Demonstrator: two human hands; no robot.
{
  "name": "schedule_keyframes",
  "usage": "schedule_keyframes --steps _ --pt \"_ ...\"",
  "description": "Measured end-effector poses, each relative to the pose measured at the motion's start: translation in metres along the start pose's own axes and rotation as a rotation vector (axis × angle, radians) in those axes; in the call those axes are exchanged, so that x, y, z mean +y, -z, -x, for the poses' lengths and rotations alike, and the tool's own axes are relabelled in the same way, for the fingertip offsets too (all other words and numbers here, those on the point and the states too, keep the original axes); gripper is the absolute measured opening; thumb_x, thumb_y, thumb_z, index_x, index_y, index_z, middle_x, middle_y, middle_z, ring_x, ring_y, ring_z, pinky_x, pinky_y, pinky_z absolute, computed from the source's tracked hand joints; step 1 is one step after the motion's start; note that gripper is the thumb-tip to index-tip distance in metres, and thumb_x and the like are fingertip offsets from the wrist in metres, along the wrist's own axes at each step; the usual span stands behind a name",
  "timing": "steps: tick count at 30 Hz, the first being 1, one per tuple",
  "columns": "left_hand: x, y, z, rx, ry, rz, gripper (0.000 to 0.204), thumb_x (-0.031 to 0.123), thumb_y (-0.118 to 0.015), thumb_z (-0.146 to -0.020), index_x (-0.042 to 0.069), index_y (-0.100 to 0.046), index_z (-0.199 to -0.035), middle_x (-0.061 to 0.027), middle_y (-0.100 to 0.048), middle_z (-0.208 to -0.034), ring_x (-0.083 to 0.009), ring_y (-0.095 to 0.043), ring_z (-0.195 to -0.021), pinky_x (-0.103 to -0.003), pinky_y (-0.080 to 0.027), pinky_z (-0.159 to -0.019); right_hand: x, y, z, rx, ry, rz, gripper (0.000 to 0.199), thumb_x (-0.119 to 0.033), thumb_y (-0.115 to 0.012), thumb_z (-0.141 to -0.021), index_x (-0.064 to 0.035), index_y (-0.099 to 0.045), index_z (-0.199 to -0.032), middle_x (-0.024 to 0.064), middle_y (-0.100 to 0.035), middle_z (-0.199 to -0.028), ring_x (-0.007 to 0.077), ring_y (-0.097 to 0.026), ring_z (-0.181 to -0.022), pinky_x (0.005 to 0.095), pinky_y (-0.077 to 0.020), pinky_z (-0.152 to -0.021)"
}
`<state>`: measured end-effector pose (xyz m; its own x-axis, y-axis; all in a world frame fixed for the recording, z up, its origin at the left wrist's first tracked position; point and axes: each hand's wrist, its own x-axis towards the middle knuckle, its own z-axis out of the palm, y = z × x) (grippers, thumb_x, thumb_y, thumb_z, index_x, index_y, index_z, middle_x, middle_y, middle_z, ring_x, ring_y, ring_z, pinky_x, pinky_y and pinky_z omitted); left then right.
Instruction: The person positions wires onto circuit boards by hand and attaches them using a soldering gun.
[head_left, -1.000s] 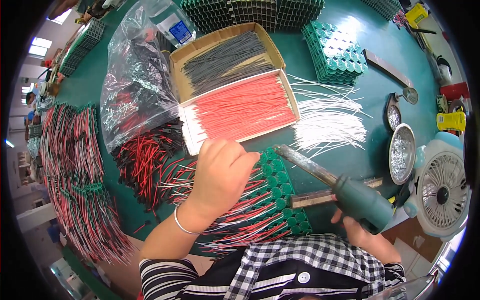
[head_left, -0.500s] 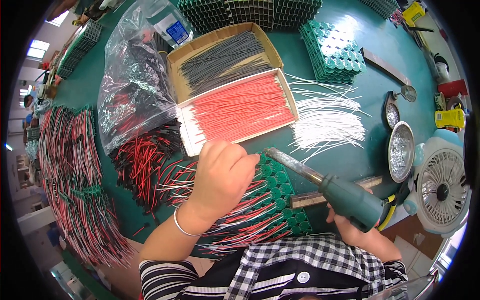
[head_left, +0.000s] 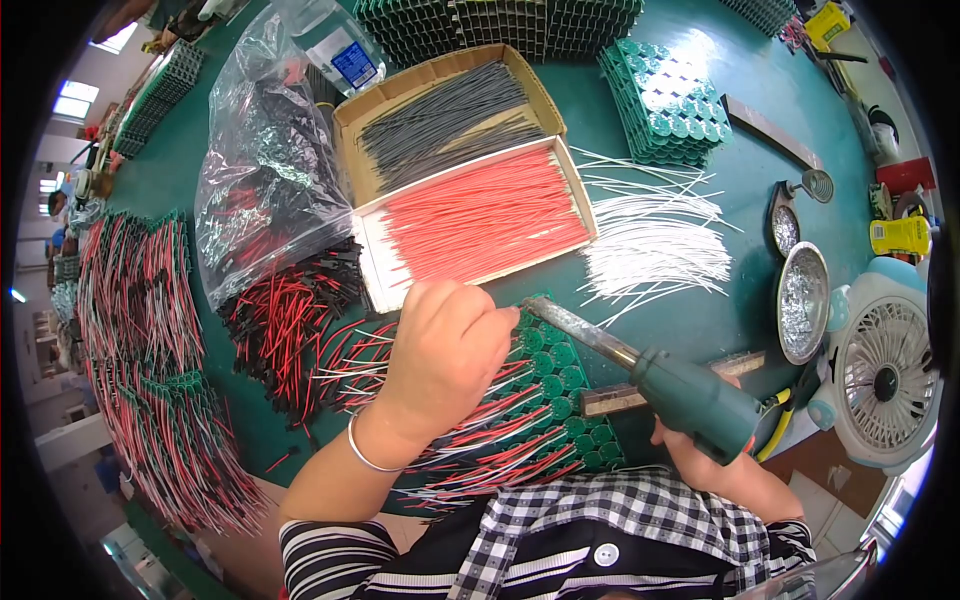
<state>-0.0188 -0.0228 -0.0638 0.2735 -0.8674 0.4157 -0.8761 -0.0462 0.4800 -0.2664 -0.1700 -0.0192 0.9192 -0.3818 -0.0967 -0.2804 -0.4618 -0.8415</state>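
Note:
My left hand (head_left: 455, 345) is closed in a pinch over the far end of a green circuit board panel (head_left: 560, 375) of round boards. What its fingertips hold is hidden. In my right hand (head_left: 690, 450) is a thick soldering iron (head_left: 700, 405) with a dark green body and a metal barrel. The iron's tip reaches the panel's far edge, close beside my left fingertips; whether it touches the board I cannot tell. Red, white and black wires (head_left: 500, 440) trail leftward from the panel, partly beneath my left forearm.
Boxes hold red wires (head_left: 490, 215) and black wires (head_left: 450, 115). White wires (head_left: 655, 250) lie to their right, below stacked green panels (head_left: 665, 100). A metal bowl (head_left: 802, 303) and a fan (head_left: 885, 370) stand right. Left are a plastic bag (head_left: 275, 150) and wired panels (head_left: 160, 370).
The soldering iron has shifted slightly to the left, its tip now nearer my left fingertips. My left hand has hardly moved.

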Motion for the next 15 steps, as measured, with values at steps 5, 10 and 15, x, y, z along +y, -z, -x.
schedule_keyframes --steps 5,10,15 --pt "0.000 0.001 -0.001 -0.012 0.004 -0.008 0.019 0.000 -0.072 -0.064 0.007 -0.065 -0.081 -0.0035 -0.053 -0.074 -0.0229 -0.052 -0.071 -0.036 -0.039 -0.067 0.004 0.006 0.007 0.037 0.013 0.086 0.031 0.000 -0.063 -0.073 0.0004 -0.065 -0.104 0.0127 -0.067 -0.098 0.0258 -0.066 -0.078 0.0357 -0.0489 -0.078" --pt "0.001 0.001 -0.003 -0.013 0.003 -0.014 0.018 0.000 -0.072 -0.064 0.007 -0.064 -0.078 -0.0039 -0.054 -0.074 -0.0234 -0.052 -0.071 -0.036 -0.040 -0.067 0.004 0.004 0.013 0.146 -0.126 -0.210 0.026 -0.006 -0.061 -0.081 0.0013 -0.063 -0.106 0.0084 -0.066 -0.085 0.0164 -0.065 -0.061 0.0323 -0.0491 -0.073" --pt "0.004 -0.001 -0.006 0.028 0.034 -0.007 0.018 -0.001 -0.072 -0.064 0.007 -0.063 -0.078 -0.0041 -0.055 -0.074 -0.0241 -0.053 -0.069 -0.035 -0.040 -0.065 0.006 0.005 0.016 0.092 -0.128 -0.208 0.026 -0.007 -0.060 -0.081 0.0003 -0.063 -0.106 0.0077 -0.067 -0.085 0.0160 -0.065 -0.063 0.0331 -0.0474 -0.076"
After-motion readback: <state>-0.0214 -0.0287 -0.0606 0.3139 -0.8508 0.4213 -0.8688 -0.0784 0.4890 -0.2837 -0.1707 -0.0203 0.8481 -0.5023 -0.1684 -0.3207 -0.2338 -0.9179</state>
